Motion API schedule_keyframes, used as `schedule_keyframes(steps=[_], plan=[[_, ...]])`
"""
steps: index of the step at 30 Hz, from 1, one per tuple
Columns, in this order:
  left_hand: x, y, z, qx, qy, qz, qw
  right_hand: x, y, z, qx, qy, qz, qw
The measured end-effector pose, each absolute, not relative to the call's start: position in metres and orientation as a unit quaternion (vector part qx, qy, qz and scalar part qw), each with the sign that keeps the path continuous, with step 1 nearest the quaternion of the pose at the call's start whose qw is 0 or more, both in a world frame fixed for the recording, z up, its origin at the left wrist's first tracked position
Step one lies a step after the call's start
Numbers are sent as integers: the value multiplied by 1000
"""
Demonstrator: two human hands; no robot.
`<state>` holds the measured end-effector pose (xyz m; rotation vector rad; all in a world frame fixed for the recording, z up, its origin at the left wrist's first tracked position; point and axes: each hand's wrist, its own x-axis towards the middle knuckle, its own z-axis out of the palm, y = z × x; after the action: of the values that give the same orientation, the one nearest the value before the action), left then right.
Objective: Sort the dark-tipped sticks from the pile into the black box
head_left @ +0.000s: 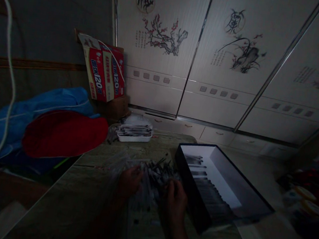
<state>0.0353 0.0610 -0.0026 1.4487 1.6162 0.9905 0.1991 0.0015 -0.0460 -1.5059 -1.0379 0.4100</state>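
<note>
My left hand [130,181] is closed, its fingertips pinched beside a heap of clear, thin plastic pieces [145,192]. What it holds is too dark and small to make out. My right hand [176,200] has its fingers curled together at the edge of a pile of thin dark sticks [160,170], possibly pen parts; anything in its grip is hidden. Right of that hand stands an open box [241,179] with a dark outside and pale inside, holding a row of slim dark pieces [211,193]. Behind the pile, a white tray [135,139] is filled with similar thin sticks.
Everything rests on a marbled table [78,199]. A red cloth item [66,134] and blue fabric [50,101] lie at its left. A red-and-white carton [102,71] stands behind. A white cable [11,96] hangs at far left. Printed cabinet doors [156,56] form the back.
</note>
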Motion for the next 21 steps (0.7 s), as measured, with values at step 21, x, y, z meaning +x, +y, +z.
schedule_keyframes(steps=[21], plan=[[-8, 9, -30, 622, 607, 475, 139, 187, -7, -30, -631, -458, 151, 608]])
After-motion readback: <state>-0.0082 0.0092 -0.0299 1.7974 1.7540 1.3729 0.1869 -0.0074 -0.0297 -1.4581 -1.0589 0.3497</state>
